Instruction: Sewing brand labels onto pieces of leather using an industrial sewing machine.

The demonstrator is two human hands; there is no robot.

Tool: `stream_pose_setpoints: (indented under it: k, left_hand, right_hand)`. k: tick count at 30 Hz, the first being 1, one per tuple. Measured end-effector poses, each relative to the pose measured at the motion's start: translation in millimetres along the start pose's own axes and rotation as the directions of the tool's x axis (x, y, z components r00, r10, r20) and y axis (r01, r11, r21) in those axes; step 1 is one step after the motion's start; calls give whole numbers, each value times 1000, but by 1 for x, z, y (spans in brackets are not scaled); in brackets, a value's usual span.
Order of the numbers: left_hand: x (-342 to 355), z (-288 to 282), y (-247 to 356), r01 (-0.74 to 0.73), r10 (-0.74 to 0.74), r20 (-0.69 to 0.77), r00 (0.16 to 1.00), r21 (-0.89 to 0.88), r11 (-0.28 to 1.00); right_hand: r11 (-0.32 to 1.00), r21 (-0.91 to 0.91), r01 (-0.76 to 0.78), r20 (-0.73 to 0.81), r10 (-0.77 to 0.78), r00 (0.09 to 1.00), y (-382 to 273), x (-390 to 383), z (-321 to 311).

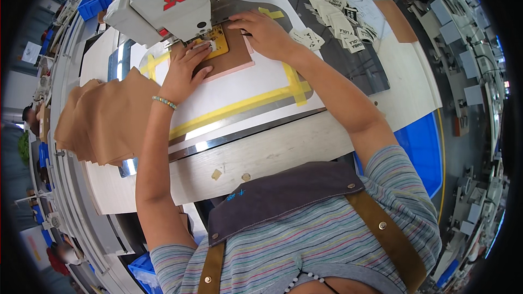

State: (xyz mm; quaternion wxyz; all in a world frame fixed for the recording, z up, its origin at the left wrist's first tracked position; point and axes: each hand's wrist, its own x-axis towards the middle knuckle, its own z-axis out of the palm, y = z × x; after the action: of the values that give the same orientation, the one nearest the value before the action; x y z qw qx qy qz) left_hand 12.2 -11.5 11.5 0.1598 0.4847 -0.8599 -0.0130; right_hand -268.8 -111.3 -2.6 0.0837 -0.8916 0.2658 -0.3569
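Note:
My left hand (184, 73) lies palm down beneath the sewing machine head (169, 2), fingers stretched forward and thumb apart. Its fingertips rest by a yellow plate (219, 42) with a whitish patch, partly covered by them. Under that plate is a brown panel (235, 59) with a pale pink layer showing along its edge. My right hand (268, 34) reaches over the panel's right side, fingers extended and touching its upper edge area. Both lie over a white sheet (218, 95) fixed with yellow tape (234, 103). The needle area is partly hidden by the machine.
A stack of brown pieces (106, 120) lies left of my left forearm. Loose printed labels (335, 13) are spread at the right, near another brown piece (396, 20). A blue bin (417, 155) stands beside the table at right; small scraps (217, 174) lie near the front edge.

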Motion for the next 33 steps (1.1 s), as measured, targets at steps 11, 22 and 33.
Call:
stream_pose_setpoints:
  k: [11, 22, 33]
  left_hand:
    - [4, 0, -3, -15, 14, -10, 1000, -35, 999]
    - [13, 4, -9, 45, -46, -53, 998, -12, 999]
    - [-23, 25, -55, 313, -368, -260, 893, -232, 921]
  right_hand:
    - [1000, -1, 3, 4, -3, 1000, 9, 0, -2]
    - [994, 90, -68, 16, 67, 998, 8, 1, -9]
    - [990, 137, -39, 10, 38, 999, -2, 6, -8]
